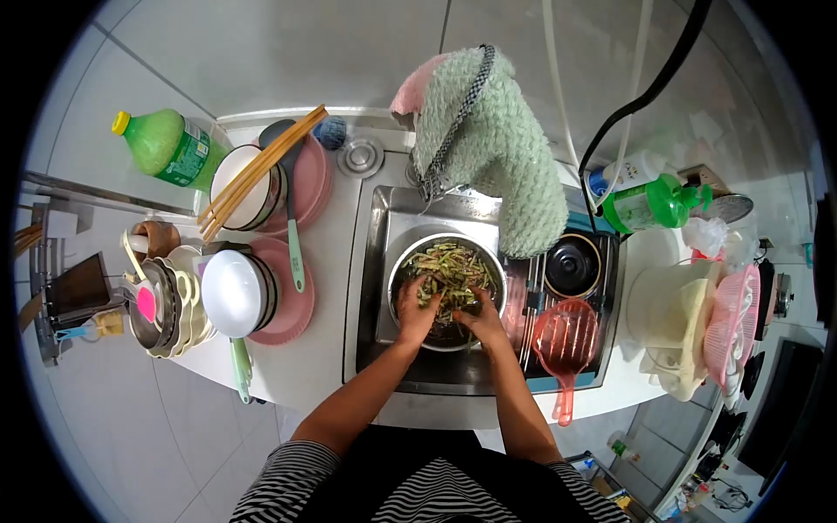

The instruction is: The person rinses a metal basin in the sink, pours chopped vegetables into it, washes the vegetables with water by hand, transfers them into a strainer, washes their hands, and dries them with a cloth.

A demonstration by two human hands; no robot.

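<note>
A round metal bowl (392,283) stands in the steel sink (373,231), filled with thin cut vegetable strips (449,270) in green and brownish purple. I cannot make out which vegetable it is. Both hands reach into the bowl. At its left side my left hand (418,309) has its fingers curled into the strips, the thumb turned toward the middle. My right hand (481,321) is at the right side, fingers bent around more strips. The fingertips of both hands are partly buried.
A pale green towel (493,148) hangs over the faucet. Right of the bowl lie a red slotted scoop (567,340) and a dark round lid (573,266). Stacked bowls (234,292), pink plates (292,301) and chopsticks (261,174) are on the left counter.
</note>
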